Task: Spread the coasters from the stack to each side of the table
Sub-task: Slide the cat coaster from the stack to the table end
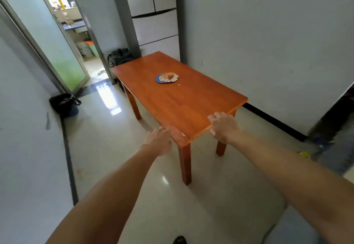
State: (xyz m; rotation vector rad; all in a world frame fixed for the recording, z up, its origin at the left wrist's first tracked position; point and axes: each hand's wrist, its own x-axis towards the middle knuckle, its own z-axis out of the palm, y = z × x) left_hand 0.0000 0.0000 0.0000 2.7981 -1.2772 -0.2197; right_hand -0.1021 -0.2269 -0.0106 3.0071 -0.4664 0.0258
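A small stack of round coasters (167,78), blue below and orange-and-white on top, lies near the middle of an orange-brown wooden table (183,106). My left hand (160,140) reaches to the table's near corner from the left, fingers apart and empty. My right hand (223,127) rests on the near short edge with the fingers curled over it. Both hands are far from the coasters.
A grey wall runs along the table's right side. A refrigerator (155,14) stands behind the far end. A black bag (64,103) sits on the tiled floor at the left, by a glass door to a kitchen. A dark bundle (119,56) lies by the far corner.
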